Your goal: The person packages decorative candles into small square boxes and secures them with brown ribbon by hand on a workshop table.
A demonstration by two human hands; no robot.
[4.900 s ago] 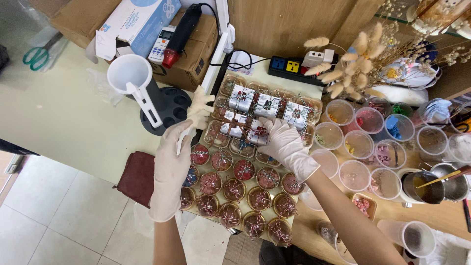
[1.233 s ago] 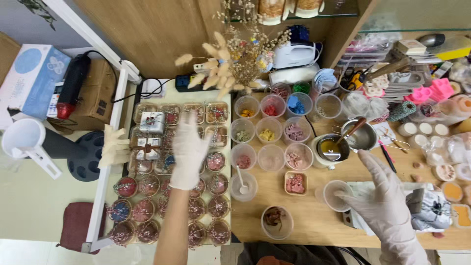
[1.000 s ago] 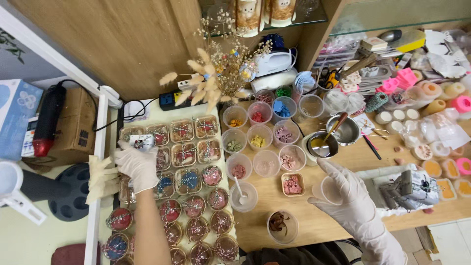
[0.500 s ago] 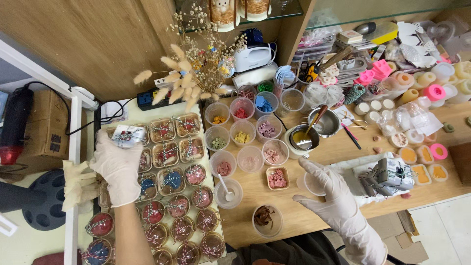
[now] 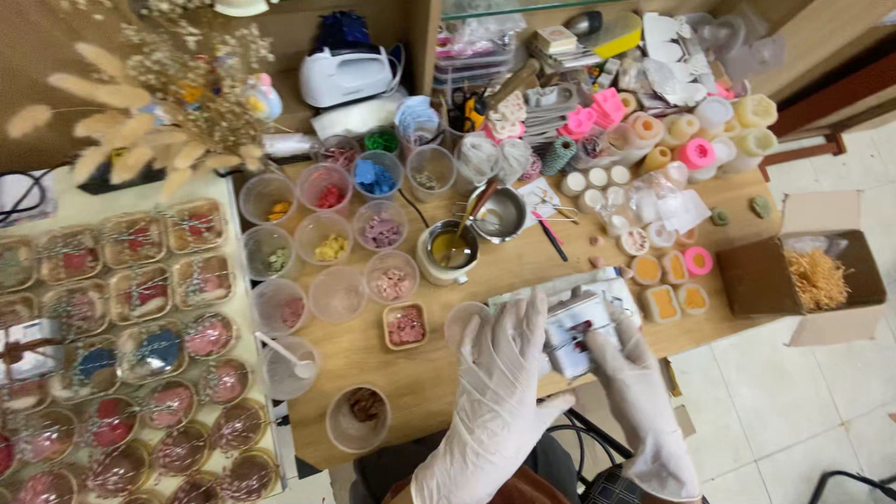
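Both my hands wear white gloves and meet at the wooden table's front edge [image 5: 420,373]. My left hand [image 5: 499,373] lies with its fingers spread, its index finger against the left side of a small clear packet [image 5: 577,334] with dark red pieces inside. My right hand [image 5: 639,401] holds that packet from the right, fingertips on its edge. The packet sits on top of a pale stack of similar packets [image 5: 607,285]. A small metal pot of yellow liquid [image 5: 448,250] with a stick in it stands just beyond.
Several clear cups of coloured bits [image 5: 327,238] fill the table's left half. At far left a tray [image 5: 238,280] holds rows of filled clear round boxes. Candle moulds and pink pieces [image 5: 653,140] crowd the back right. An open cardboard box [image 5: 803,275] sits at right.
My left hand has left the tray of round boxes and swung right to the packet in front of me. My right hand has closed in on the packet. The view has turned right.
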